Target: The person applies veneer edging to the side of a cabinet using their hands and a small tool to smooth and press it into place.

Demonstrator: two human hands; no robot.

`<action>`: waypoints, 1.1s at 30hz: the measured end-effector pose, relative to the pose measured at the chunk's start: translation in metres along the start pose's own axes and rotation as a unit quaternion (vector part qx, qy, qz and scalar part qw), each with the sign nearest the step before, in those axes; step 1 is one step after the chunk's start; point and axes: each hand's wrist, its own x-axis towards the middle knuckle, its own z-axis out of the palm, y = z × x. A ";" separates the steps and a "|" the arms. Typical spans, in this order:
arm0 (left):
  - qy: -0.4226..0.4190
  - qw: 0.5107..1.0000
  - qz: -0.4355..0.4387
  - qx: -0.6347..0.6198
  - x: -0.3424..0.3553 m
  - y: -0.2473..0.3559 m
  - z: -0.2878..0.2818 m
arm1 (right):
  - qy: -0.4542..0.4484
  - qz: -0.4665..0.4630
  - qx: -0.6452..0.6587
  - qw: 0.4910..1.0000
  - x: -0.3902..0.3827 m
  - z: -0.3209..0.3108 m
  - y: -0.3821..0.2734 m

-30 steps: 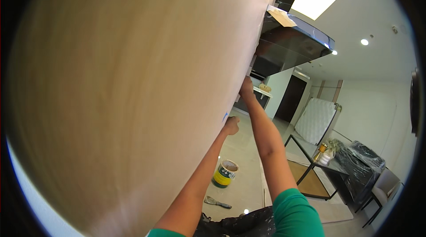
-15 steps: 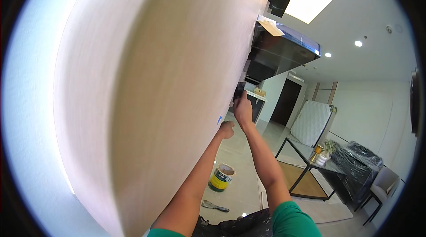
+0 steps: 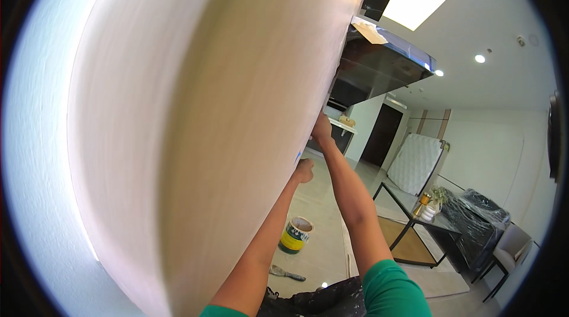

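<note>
A large pale wood-grain panel fills the left and middle of the head view. My right hand is raised beside the panel's far edge, fingers closed and partly hidden behind it. The dark flat tool it gripped a moment ago is out of sight behind that edge. Lower and nearer, my left hand sits close against the panel, fingers curled in. Whatever it holds, if anything, cannot be made out. A small blue mark shows on the panel just above it.
Below my arms stand a yellow-and-green can and a putty knife on the floor. A dark cabinet or hood juts out above. To the right are a black-framed table, a plastic-wrapped sofa, a chair and a leaning mattress.
My right hand has shifted slightly and turned in toward the panel, taking the dark tool out of view. My left hand has barely moved. The view has tilted a little.
</note>
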 end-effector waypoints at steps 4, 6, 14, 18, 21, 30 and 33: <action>0.089 0.995 -0.039 -0.001 0.022 -0.065 0.024 | -0.037 0.005 -0.002 0.999 0.001 0.008 -0.047; 0.124 0.990 -0.071 0.017 0.025 -0.098 0.020 | -0.038 -0.030 -0.003 0.999 0.003 0.010 -0.084; 0.031 0.999 -0.012 -0.001 -0.001 -0.032 -0.003 | 0.013 -0.001 -0.041 0.999 -0.014 -0.002 -0.057; -0.019 0.999 -0.030 0.008 -0.017 -0.029 -0.014 | 0.074 0.025 0.002 0.997 -0.078 -0.023 -0.094; -0.041 0.998 -0.024 0.052 -0.003 -0.047 -0.007 | 0.099 0.024 0.071 0.992 -0.102 -0.021 -0.100; -0.021 0.998 -0.041 0.050 -0.007 -0.046 0.001 | 0.090 0.014 0.028 0.995 -0.082 -0.001 -0.083; -0.030 0.999 -0.031 0.030 -0.013 -0.028 -0.009 | 0.054 -0.020 -0.027 0.998 -0.050 0.008 -0.061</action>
